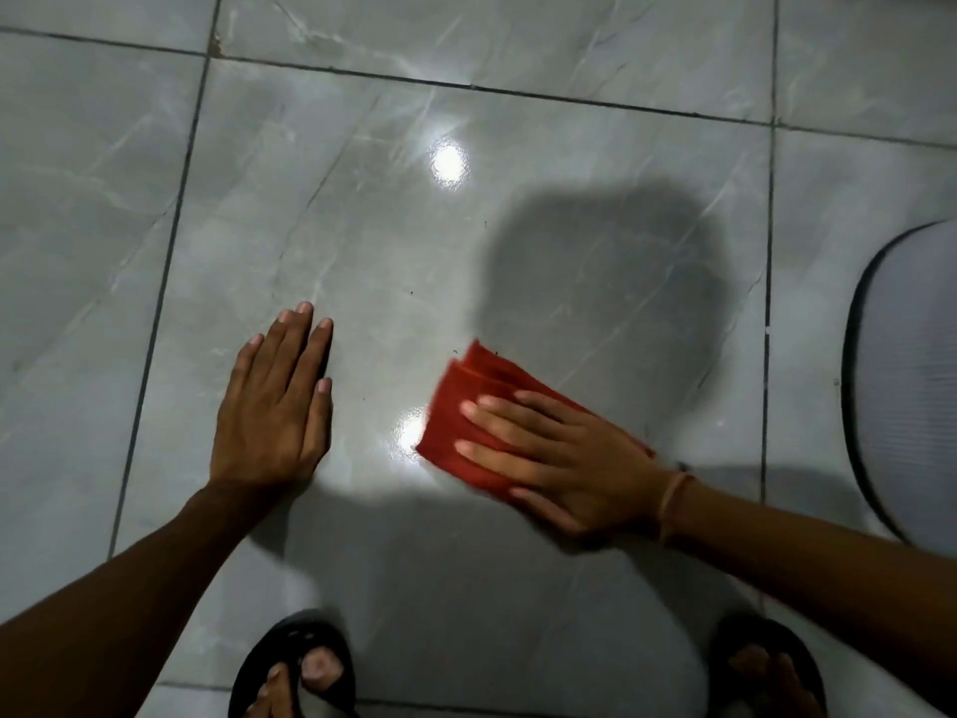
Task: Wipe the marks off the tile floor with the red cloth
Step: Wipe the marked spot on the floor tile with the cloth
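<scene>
Spreading out underfoot is the grey marbled tile floor (321, 209), glossy and crossed by dark grout lines; two bright light reflections are shining on the big centre tile, one well above the hands and one just beside the cloth's left edge; a broad shadow is lying across the tile above the right hand. Off at the right edge a pale grey ribbed mat (911, 375) with a dark border is poking into sight. Below, black sandals (290, 660) are showing on both feet, the person crouching over the work. The left hand (274, 406) is resting flat on the tile, palm down, fingers straight and close together, holding nothing. The right hand (564, 458) is lying flat on top of the red cloth (455, 401), fingers spread and pressing it down rather than clutching it; a thin band (673, 502) is sitting on that wrist. The cloth itself is folded in layers, lying on the centre tile to the right of the left hand, its far corner sticking out beyond the fingertips. A few tiny dark specks (411, 291) are dotting the tile between and above the hands.
</scene>
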Demonstrator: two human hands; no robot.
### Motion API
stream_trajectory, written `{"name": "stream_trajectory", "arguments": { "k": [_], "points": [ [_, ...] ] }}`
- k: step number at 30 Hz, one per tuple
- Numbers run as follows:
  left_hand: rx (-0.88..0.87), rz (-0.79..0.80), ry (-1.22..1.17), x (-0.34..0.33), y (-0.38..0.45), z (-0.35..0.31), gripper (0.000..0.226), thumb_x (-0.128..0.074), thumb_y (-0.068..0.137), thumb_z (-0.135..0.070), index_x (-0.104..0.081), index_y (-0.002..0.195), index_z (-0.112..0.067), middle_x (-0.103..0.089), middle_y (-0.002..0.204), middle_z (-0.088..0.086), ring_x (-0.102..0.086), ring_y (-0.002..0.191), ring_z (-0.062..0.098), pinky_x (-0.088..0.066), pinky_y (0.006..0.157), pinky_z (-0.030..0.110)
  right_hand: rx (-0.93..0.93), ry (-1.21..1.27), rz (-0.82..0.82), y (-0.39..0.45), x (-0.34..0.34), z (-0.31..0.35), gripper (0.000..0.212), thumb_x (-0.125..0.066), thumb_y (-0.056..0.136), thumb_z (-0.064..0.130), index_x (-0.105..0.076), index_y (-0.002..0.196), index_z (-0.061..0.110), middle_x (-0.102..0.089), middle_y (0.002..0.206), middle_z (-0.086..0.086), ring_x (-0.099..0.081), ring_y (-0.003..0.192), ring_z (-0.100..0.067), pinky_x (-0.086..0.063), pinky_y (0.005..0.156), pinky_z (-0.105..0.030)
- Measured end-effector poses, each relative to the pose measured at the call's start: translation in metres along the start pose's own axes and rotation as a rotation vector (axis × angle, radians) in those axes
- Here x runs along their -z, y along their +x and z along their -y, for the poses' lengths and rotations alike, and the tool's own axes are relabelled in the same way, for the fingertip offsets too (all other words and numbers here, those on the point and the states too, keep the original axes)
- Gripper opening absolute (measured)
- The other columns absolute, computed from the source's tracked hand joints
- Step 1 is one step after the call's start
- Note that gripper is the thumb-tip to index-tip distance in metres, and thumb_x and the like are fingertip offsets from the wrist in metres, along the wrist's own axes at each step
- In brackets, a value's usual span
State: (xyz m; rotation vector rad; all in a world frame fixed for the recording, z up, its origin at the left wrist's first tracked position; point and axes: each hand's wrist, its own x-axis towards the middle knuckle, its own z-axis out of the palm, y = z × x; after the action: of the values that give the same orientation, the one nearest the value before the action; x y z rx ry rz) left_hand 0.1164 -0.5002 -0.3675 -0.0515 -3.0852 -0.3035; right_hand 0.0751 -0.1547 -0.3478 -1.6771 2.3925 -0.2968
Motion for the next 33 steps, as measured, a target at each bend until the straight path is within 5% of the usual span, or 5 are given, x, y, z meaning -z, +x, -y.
{"name": "stream_trajectory", "arguments": {
  "k": [11, 18, 22, 29, 33],
  "points": [
    [-0.009, 0.015, -0.001, -0.001, 0.000, 0.001, 0.060, -0.031, 0.104, -0.027, -0.028, 0.162, -0.010, -0.025, 0.171, 0.011, -0.022, 0.159, 0.025, -0.010, 0.131, 0.037, -0.652, -0.088, -0.177, 0.106, 0.063, -0.157, 0.066, -0.043, 0.102, 0.034, -0.024, 0.163, 0.018, -0.018, 0.173, -0.021, -0.017, 0.161, -0.038, -0.019, 0.132, -0.055],
    [-0.013, -0.001, -0.003, -0.003, -0.001, 0.004, 0.061, -0.031, 0.104, -0.027, -0.027, 0.163, -0.012, -0.024, 0.172, 0.010, -0.021, 0.160, 0.024, -0.015, 0.130, 0.042, 0.054, 0.059, 0.034, 0.050, -0.001, 0.010, 0.066, -0.048, 0.100, 0.034, -0.029, 0.162, 0.019, -0.025, 0.172, -0.017, -0.017, 0.162, -0.031, -0.021, 0.132, -0.052],
    [-0.015, 0.001, -0.009, -0.002, 0.000, 0.002, 0.061, -0.032, 0.104, -0.027, -0.028, 0.162, -0.011, -0.025, 0.171, 0.011, -0.022, 0.159, 0.026, -0.015, 0.130, 0.042, 0.321, 0.014, 0.116, 0.038, 0.016, -0.055, 0.060, -0.058, 0.098, 0.029, -0.044, 0.156, 0.016, -0.037, 0.167, -0.015, -0.029, 0.159, -0.030, -0.029, 0.130, -0.054],
    [0.008, 0.027, -0.016, 0.000, 0.000, 0.002, 0.061, -0.031, 0.104, -0.029, -0.028, 0.162, -0.011, -0.025, 0.171, 0.011, -0.021, 0.160, 0.025, -0.017, 0.130, 0.045, -0.791, 0.030, -0.294, 0.134, 0.056, -0.129, 0.066, -0.048, 0.102, 0.036, -0.027, 0.163, 0.020, -0.019, 0.174, -0.016, -0.016, 0.162, -0.033, -0.015, 0.134, -0.051],
    [0.001, 0.023, -0.010, -0.001, -0.001, 0.001, 0.061, -0.031, 0.104, -0.028, -0.026, 0.163, -0.012, -0.024, 0.172, 0.010, -0.018, 0.160, 0.022, -0.015, 0.130, 0.043, -0.438, 0.052, -0.223, 0.111, 0.021, -0.033, 0.065, -0.048, 0.101, 0.036, -0.031, 0.161, 0.018, -0.024, 0.172, -0.019, -0.019, 0.162, -0.033, -0.018, 0.133, -0.052]
  ]
}}
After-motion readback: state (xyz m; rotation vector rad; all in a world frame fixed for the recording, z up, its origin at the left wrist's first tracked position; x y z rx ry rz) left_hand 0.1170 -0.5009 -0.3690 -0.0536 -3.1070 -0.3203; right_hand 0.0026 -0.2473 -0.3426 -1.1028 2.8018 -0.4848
